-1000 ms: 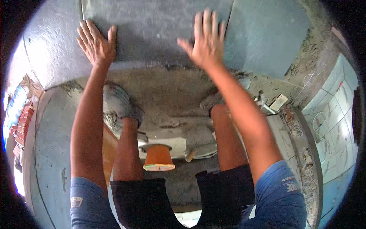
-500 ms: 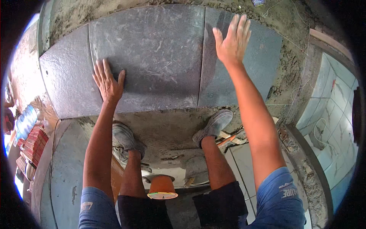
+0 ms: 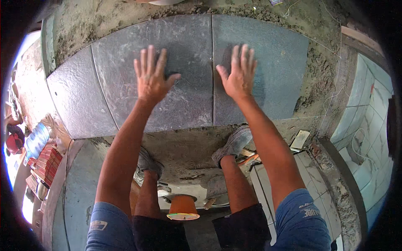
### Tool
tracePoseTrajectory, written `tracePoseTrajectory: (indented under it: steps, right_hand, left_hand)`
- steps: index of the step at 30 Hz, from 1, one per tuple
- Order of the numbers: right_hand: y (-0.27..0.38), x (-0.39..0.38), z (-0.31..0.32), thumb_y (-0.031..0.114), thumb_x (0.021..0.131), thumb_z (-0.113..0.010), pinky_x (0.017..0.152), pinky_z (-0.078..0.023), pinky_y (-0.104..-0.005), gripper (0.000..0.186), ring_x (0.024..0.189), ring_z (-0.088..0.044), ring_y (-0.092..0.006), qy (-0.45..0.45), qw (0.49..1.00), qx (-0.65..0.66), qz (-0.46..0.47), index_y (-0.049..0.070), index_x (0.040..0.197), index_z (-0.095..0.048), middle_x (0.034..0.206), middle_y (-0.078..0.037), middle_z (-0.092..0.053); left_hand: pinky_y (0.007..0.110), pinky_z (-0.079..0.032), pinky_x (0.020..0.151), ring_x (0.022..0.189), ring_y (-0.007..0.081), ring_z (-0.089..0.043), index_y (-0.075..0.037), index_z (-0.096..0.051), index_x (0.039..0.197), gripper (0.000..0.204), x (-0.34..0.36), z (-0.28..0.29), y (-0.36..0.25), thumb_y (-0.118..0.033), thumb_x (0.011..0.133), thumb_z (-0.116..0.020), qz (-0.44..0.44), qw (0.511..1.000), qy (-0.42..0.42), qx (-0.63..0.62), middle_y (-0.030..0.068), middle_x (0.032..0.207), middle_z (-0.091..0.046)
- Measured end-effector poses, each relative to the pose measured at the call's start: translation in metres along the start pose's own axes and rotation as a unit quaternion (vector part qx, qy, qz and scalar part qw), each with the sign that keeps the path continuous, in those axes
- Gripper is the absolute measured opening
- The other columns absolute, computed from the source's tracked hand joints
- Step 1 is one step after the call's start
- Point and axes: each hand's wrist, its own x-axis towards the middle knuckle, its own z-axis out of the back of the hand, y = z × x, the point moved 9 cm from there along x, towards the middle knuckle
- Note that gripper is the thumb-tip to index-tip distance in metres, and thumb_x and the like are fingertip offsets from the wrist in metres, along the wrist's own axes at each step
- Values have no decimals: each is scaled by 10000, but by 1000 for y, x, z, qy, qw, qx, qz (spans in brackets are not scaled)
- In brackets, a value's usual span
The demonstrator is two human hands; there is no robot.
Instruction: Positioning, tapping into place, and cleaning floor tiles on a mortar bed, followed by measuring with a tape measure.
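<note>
My left hand (image 3: pixel 152 81) is spread over the large grey middle tile (image 3: pixel 184 111), holding nothing. Over the right-hand grey tile (image 3: pixel 278 69), close to the joint between the two, is my right hand (image 3: pixel 239 77), also with fingers apart. Both palms face down; whether they press on the surface or hover just above it I cannot tell. A third grey tile (image 3: pixel 79 94) with a small dark mark lies at the left end of the row. Thin joints separate the tiles.
Rough mortar (image 3: pixel 320 79) borders the tiles, with a string along the right. My shoes stand on the near strip. Behind them are an orange bucket (image 3: pixel 182 206), a trowel-like tool and tile offcuts (image 3: pixel 300 139). A blue water bottle (image 3: pixel 37 140) and stacked red boxes (image 3: pixel 47 164) are at left.
My left hand has moved right, from near the left joint onto the middle tile. My right hand has come nearer and leftward, toward the right joint. Both remain spread.
</note>
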Motion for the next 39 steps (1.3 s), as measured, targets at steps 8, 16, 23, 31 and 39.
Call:
tracePoseTrajectory:
  steps: [8,16,23,31,39]
  right_hand:
    - [-125,34,61,645,907,-472,1129,-150,-629,897,1436,-133,-485,-134,981,-30,-138,18,1507,-242,1560,-278,-152]
    - [-171,-28,14,659,905,-469,1105,-164,-657,879,1416,-178,-505,-63,985,-53,-155,55,1509,-264,1538,-297,-204]
    - [-178,-24,49,691,894,-453,1079,-177,-689,898,1401,-163,-542,-184,977,4,-104,53,1503,-281,1529,-296,-219]
    - [-200,-58,15,742,884,-395,1100,-137,-674,896,1419,-161,-498,-98,988,-27,-120,121,1518,-273,1543,-268,-203]
    - [-181,-56,39,763,884,-345,1105,-145,-670,921,1431,-132,-489,-143,984,-2,-104,113,1527,-239,1547,-275,-182]
  left_hand:
    - [580,-121,1181,1478,340,-115,-142,-231,1532,1108,48,-22,-118,-611,674,-752,-116,988,85,-55,105,1604,-152]
    - [611,-158,1164,1473,352,-129,-119,-229,1530,1219,46,-37,-127,-646,575,-773,-137,988,60,-24,67,1607,-157]
    - [643,-159,1143,1472,373,-123,-136,-190,1542,1240,45,-35,-122,-639,570,-771,-178,984,15,-20,71,1613,-146]
    - [670,-159,1127,1469,375,-140,-154,-171,1547,1226,43,-37,-134,-687,588,-719,-211,977,-16,-21,74,1611,-151]
    - [635,-164,1143,1466,361,-156,-140,-235,1531,1101,48,-25,-136,-669,684,-698,-212,977,-22,10,95,1603,-175]
